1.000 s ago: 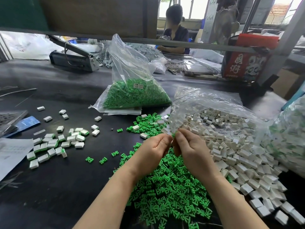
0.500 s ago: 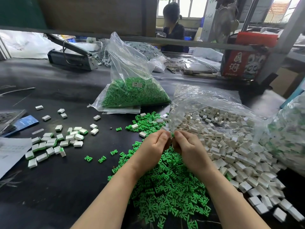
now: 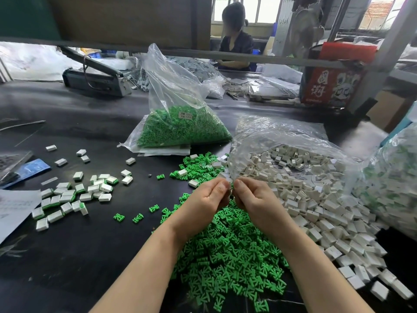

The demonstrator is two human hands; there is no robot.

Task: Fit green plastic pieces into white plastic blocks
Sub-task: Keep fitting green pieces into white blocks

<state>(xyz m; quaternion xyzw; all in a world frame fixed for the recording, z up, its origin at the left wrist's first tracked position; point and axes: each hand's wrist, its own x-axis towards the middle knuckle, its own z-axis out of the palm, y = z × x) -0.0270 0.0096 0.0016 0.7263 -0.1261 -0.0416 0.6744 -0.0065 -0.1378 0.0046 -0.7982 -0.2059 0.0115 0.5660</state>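
A small piece point(image 3: 230, 186) was pinched between both hands, over the green pile point(image 3: 228, 251). It was too hidden to tell its color. The left hand point(image 3: 203, 204) and right hand point(image 3: 255, 202) each had a tight grip on it, fingers curled, thumbs nearly touching. White blocks point(image 3: 316, 211) lay just right of the pile. Done blocks point(image 3: 67, 197) sat well off to the left on the black tabletop point(image 3: 79, 256). A bag of green pieces point(image 3: 180, 129) stood behind.

Left hand point(image 3: 204, 201) and right hand point(image 3: 255, 199) meet fingertip to fingertip above the green pieces point(image 3: 228, 256), pinching something small.
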